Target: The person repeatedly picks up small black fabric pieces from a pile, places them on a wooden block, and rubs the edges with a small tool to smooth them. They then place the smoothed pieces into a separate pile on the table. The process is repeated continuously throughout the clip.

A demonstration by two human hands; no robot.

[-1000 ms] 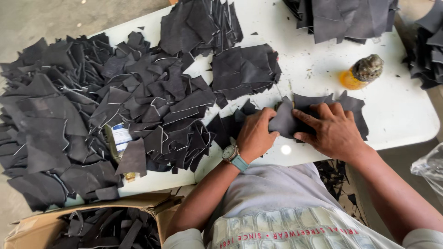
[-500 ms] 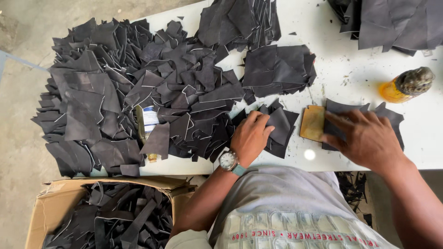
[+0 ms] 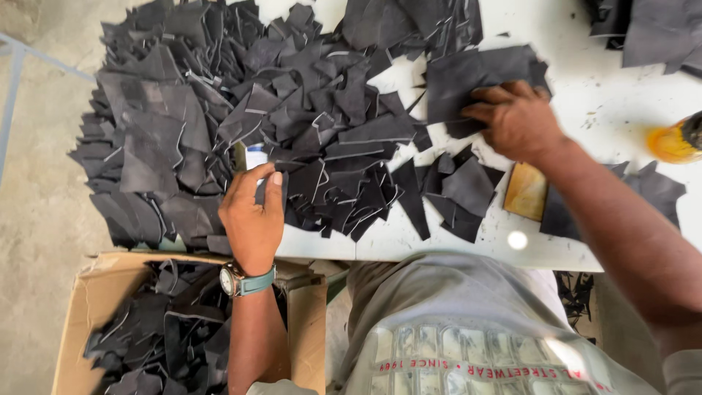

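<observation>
Hundreds of thin dark scraps [image 3: 219, 124] lie heaped over the left half of the white worktop [image 3: 621, 102]; we judge them light, limp and easily slid, best pinched at an edge. Our left hand [image 3: 252, 216] curls at the near edge over a small tin [image 3: 256, 156] among the scraps, grip unclear. Our right hand [image 3: 515, 117] presses flat, fingers together, on a larger dark sheet [image 3: 468, 77] toward the far edge.

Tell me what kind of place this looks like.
Probably a small leather or shoe-making workshop: a white table heaped with dark cut leather pieces, a cardboard box of offcuts on the concrete floor, and an orange glue bottle.
</observation>
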